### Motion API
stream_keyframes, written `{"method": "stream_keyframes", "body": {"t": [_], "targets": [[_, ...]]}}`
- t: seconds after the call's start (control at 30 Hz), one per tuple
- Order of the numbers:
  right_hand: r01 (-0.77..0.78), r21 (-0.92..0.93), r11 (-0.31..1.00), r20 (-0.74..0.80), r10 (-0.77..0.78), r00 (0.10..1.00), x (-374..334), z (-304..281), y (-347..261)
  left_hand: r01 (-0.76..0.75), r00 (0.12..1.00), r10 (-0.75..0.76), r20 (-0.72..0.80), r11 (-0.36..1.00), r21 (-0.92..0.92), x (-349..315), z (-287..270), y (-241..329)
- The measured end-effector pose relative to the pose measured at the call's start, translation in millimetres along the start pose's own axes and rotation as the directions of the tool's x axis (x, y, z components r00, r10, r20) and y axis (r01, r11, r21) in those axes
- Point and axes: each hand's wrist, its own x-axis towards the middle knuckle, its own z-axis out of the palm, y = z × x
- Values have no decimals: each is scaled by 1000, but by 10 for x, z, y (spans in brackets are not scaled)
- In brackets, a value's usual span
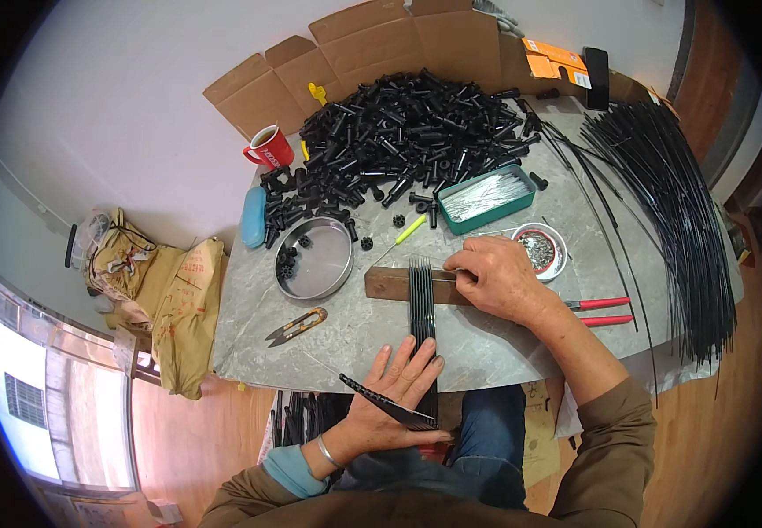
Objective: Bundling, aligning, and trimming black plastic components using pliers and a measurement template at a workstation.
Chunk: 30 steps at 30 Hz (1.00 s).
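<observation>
A row of thin black strips [421, 299] lies side by side, its far ends resting across a wooden block [387, 283]. My left hand [390, 387] lies flat on the near part of the strips, fingers stretched out. A black, comb-like bundle edge [381, 400] crosses the back of that hand; how it joins the strips is hidden. My right hand [500, 277] is closed in a pinch over the right end of the block. From its fingertips a thin metal needle or wire [438, 269] runs left across the strip ends.
Black tubular parts [416, 132] are heaped at the back. Around the block are a round metal tray [347, 255], thread snips [297, 327], a yellow-handled awl [411, 231], a green box of wires [486, 198], a white bowl [559, 264], red-handled pliers [605, 304], a red mug [272, 150] and long black rods [671, 229].
</observation>
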Motion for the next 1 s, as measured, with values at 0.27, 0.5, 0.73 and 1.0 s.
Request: {"method": "stream_keyframes", "body": {"t": [0.27, 0.5, 0.73, 1.0], "targets": [[22, -11, 1000, -5, -22, 1000, 2, 3, 5, 11, 1000, -11, 3, 1000, 9, -12, 13, -3], [27, -23, 999, -3, -27, 1000, 0, -1, -4, 8, 1000, -8, 1, 1000, 12, -13, 8, 0], [16, -22, 1000, 3, -16, 1000, -1, 6, -6, -2, 1000, 1, 3, 1000, 28, -14, 9, -5], [48, -40, 998, -1, -48, 999, 25, 1, 15, 4, 1000, -4, 19, 1000, 15, -5, -2, -3]]}}
